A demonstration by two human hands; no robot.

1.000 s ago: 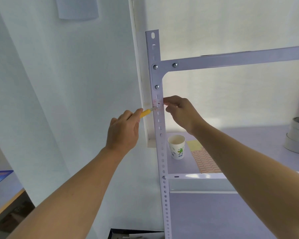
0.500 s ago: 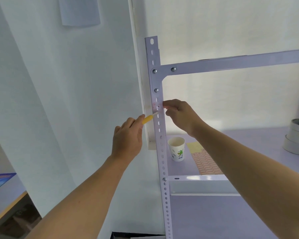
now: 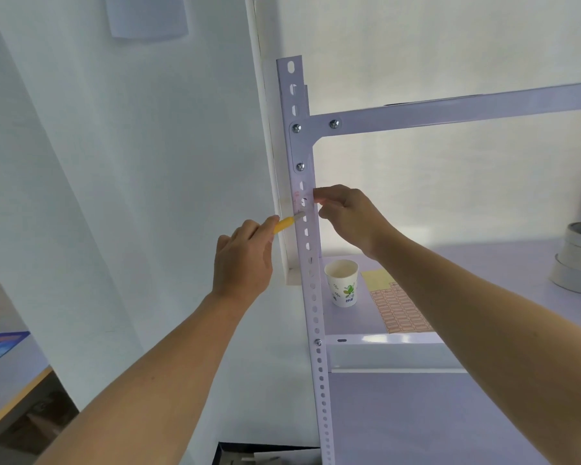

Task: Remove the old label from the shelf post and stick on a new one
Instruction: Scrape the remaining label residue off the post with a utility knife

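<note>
A left hand (image 3: 244, 263) grips a yellow-handled scraper (image 3: 287, 223) against the shelf post (image 3: 311, 280), where the faded pink old label (image 3: 299, 198), its writing unreadable, sits; the right hand (image 3: 348, 213) pinches the label's edge. A printed paper cup (image 3: 342, 283) stands beside a label sheet (image 3: 399, 310).

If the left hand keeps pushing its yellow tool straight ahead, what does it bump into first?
Probably the shelf post: the yellow tool in the left hand already points at it, tip about touching just under the old label.

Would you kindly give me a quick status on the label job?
Left hand grips yellow scraper, blade on shelf post. Right hand pinches at old label, still partly stuck. Nothing in the way.
</note>
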